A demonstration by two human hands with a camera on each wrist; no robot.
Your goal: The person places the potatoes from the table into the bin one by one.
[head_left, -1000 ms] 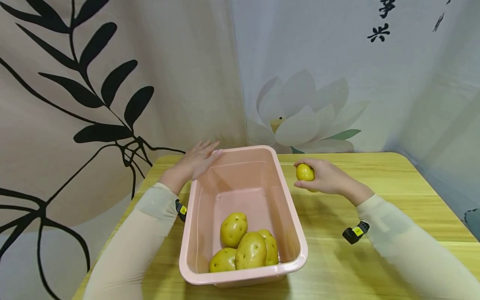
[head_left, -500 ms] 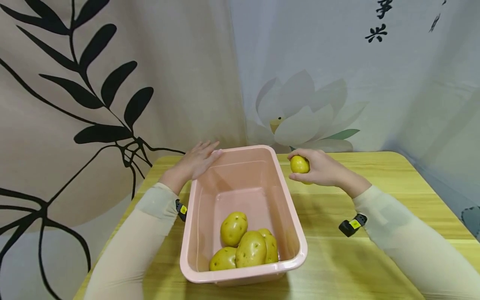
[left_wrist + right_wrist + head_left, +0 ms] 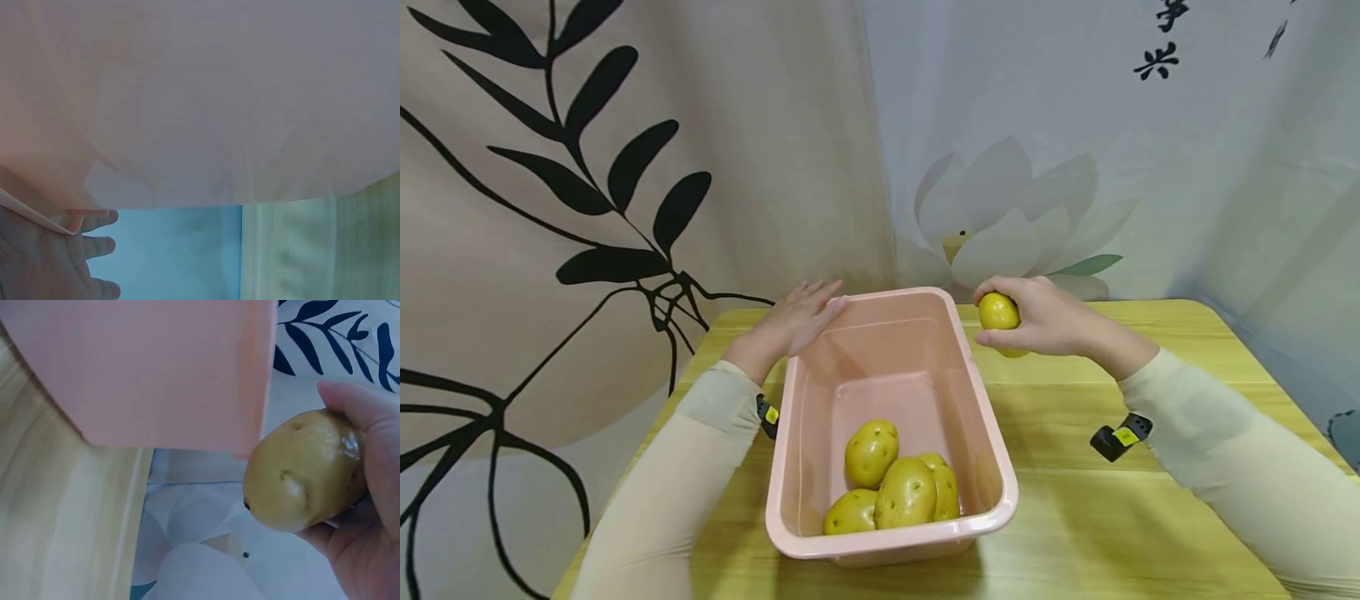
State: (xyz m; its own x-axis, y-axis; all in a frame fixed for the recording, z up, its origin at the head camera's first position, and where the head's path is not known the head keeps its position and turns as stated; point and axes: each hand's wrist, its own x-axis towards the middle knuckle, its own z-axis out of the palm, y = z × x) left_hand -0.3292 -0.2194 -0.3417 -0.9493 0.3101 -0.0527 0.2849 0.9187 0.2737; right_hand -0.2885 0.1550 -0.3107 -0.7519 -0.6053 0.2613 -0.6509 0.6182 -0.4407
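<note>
My right hand (image 3: 1051, 317) grips a yellow potato (image 3: 306, 472), held up to the right of the pink plastic basin's (image 3: 1000, 521) far corner. Its thumb and fingers curl round the potato's sides in the right wrist view. My left hand (image 3: 793, 325) rests on the basin's far left corner, fingers straight and spread. In the left wrist view those fingers (image 3: 100, 247) show past the rim, under the basin's large pink wall (image 3: 206, 125). Several potatoes (image 3: 907, 493) lie together inside the basin at its near end.
The basin stands on a wood-grain table (image 3: 1120, 517). A curtain (image 3: 790, 150) printed with dark leaves and a pale lotus hangs right behind the table's far edge. Each wrist wears a small black camera, such as the right one (image 3: 1120, 437).
My right hand has risen with the potato toward the table's far edge, and moved slightly left. The left hand stays on the basin's corner, and the potatoes inside lie as before.
</note>
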